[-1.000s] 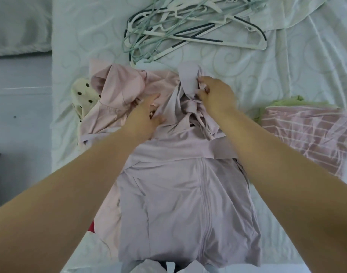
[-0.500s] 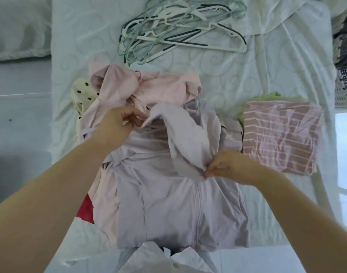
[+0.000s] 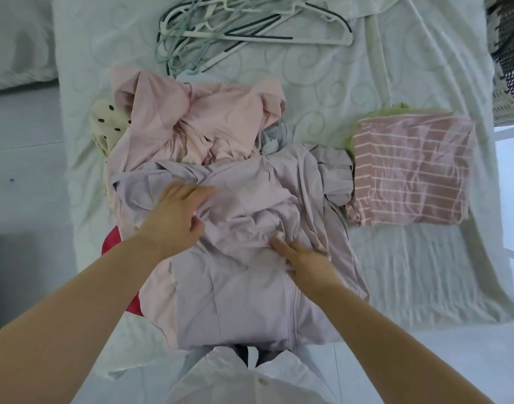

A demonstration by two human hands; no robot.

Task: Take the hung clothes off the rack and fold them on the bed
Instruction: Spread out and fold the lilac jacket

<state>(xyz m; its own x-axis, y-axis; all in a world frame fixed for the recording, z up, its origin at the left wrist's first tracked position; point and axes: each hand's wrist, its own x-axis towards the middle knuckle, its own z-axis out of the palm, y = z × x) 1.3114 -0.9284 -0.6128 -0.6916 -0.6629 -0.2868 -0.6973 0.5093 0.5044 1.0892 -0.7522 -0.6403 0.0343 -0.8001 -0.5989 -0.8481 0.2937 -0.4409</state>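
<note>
Jacket (image 3: 250, 301) rumpled on bed (image 3: 395, 272), touching striped stack (image 3: 410, 176) | left hand (image 3: 177, 211) fingers spread flat on it | right hand (image 3: 305, 258) fingers straight, pressing it | risk: loose pile (image 3: 206, 118) beneath may slip, skewing fold

lilac jacket (image 3: 250, 301): thin woven cloth, smooth, faint sheen, creases softly, stitched seam down the front. pink garment (image 3: 209, 112): similar thin smooth cloth, matt, heavily crumpled. striped top (image 3: 410, 176): soft knit-looking cloth, matt, fine wrinkles. polka-dot piece (image 3: 107, 121): cream cloth, matt. red cloth (image 3: 110, 243): only a matt edge shows. bed sheet (image 3: 322, 71): pale cloth with a raised swirl pattern, slightly textured, rumpled. hangers (image 3: 250, 27): moulded plastic, smooth, semi-gloss, with dark matt strips on some bars. basket (image 3: 509, 53): open mesh, material unclear. floor (image 3: 425, 360): hard, smooth, glossy.
</note>
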